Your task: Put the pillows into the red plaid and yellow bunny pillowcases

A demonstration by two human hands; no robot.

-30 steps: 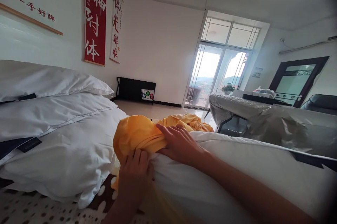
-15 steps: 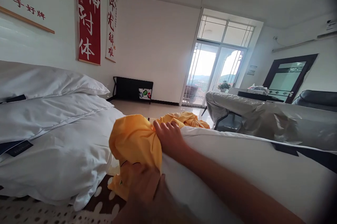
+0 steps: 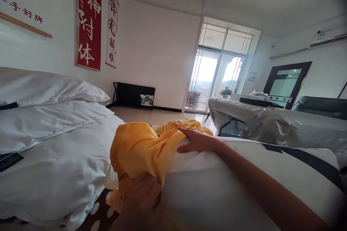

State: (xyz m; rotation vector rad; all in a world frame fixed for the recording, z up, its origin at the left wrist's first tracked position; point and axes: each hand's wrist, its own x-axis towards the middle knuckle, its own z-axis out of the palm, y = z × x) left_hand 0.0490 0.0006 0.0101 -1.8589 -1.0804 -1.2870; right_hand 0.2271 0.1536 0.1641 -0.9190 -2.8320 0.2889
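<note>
A bunched yellow pillowcase (image 3: 138, 148) covers the near end of a large white pillow (image 3: 206, 180), which has a dark navy band. My right hand (image 3: 199, 140) reaches in from the right and grips the upper edge of the pillowcase, its thumb lying against the white fabric. Low in the view, my left hand (image 3: 143, 191) is closed on the lower part of the pillowcase; its fingertips are partly hidden in the folds. More yellow cloth (image 3: 189, 125) lies crumpled just beyond the right hand.
On the left rises a stack of white pillows (image 3: 62, 129). A brown rug with pale spots (image 3: 101, 211) shows below. Farther back stand a plastic-covered table (image 3: 244, 115), a black folded panel (image 3: 132, 93) by the wall and a glass sliding door (image 3: 206, 75).
My right hand has shifted right and opened out from a fist, drawing the yellow edge further over the white pillow. The left hand keeps hold low down. The view has tilted slightly.
</note>
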